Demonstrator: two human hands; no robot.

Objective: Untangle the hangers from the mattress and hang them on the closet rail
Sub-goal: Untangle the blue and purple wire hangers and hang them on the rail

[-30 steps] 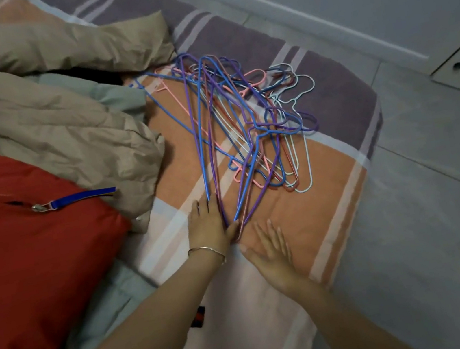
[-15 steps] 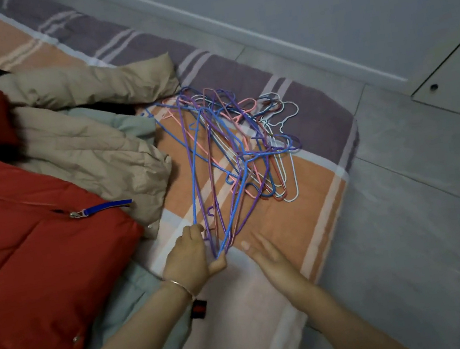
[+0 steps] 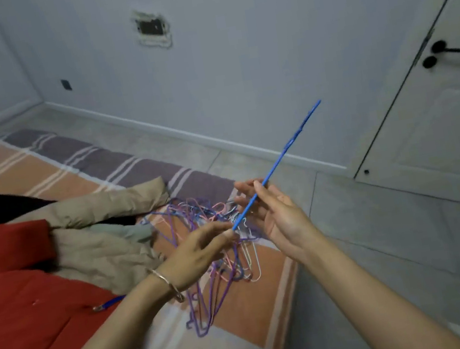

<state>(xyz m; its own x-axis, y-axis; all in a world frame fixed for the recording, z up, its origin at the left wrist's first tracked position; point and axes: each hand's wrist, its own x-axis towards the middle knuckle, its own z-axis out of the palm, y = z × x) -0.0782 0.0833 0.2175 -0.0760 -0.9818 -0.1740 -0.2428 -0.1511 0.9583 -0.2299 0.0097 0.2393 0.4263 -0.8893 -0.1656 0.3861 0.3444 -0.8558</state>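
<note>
— Up off the bed it's come: a second ago both hands were down at the near end of the pile, and now one blue hanger (image 3: 276, 166) is lifted clear, seen edge-on and slanting toward the door (image 3: 442, 123).

— Who's got hold of it?

— Both. The left grip (image 3: 196, 253) is narrow, pinching the wire's near end. The right grip (image 3: 278, 215) is curled loosely round it a little further along.

— And the others?

— The tangle (image 3: 202, 310) lies on the orange stripe of the mattress (image 3: 245, 309), just beside the beige coat (image 3: 104, 247) and the red jacket (image 3: 15, 301). Purple, pink and white ones, all knotted together.

— So that one's free?

— I'd say so. Nothing seems to trail from it, though the blur makes me cautious. No closet rail in sight, so the hanging is yet to do, and most of the pile is left.
</note>
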